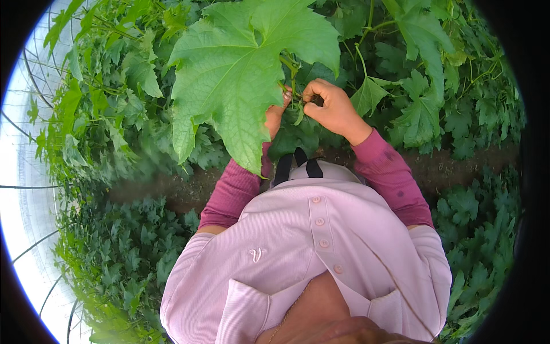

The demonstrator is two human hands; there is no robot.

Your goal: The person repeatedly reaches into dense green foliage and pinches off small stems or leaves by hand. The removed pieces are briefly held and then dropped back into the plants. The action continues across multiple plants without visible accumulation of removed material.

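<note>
At a vine's upright green stem (294, 79), my two hands meet in front of my waist. A large lobed leaf (240, 64) hides part of my left hand (275, 118), whose thumb and finger pinch at the stem. My right hand (333, 107) is curled, thumb and forefinger pressed together on a thin dark strand (298, 100) beside the stem. What the strand is made of is too small to tell. A small drooping leaf (299, 116) hangs just below the fingertips.
Dense lobed foliage (124, 107) rises ahead and on both sides. Brown soil (189, 189) forms a narrow path across at my feet. More low plants (129, 245) grow behind the path. Curved hoops and pale sheeting (30, 163) line the left side. A bag with black straps (318, 168) is at my waist.
</note>
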